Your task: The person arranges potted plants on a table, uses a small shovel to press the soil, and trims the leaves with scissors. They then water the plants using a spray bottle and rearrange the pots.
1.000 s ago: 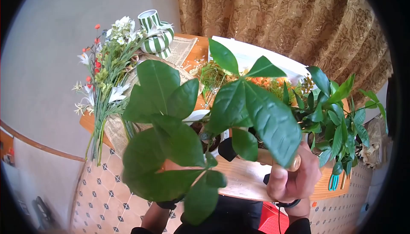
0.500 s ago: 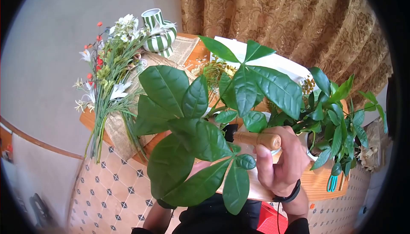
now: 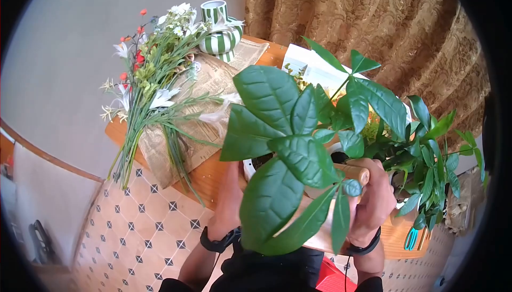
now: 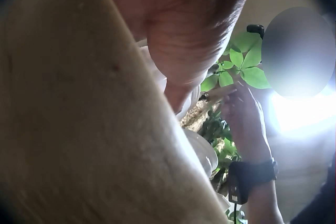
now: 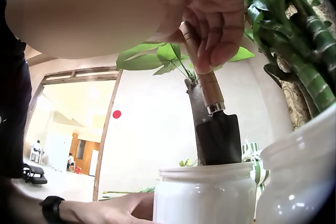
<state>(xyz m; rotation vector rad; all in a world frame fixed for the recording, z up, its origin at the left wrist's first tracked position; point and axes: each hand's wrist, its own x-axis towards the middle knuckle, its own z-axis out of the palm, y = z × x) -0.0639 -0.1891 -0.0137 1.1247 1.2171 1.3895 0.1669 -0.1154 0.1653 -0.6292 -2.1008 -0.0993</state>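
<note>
My right hand (image 3: 374,193) grips the wooden handle of a small garden trowel (image 5: 211,92). The trowel's black blade points down at the mouth of a white pot (image 5: 205,195), its tip hidden behind the rim. A broad-leaved potted plant (image 3: 272,103) rises from this pot, its grey-brown trunk (image 5: 197,116) right beside the blade. On the pot's other side, my left hand (image 5: 121,209) holds the outer wall low down, with its far fingers hidden. Large leaves cover much of the pot in the head view.
Artificial flowers (image 3: 154,84) lie on printed paper (image 3: 208,79) at the table's left, by a green-striped vase (image 3: 221,39). A second leafy plant (image 3: 426,159) stands at the right, near a turquoise tool (image 3: 410,238). A white box (image 3: 309,60) sits behind.
The head view has shifted, so the table scene sits farther right. The leaves have swung right, and my left wrist and hand show more. My right hand keeps its grip on the trowel.
</note>
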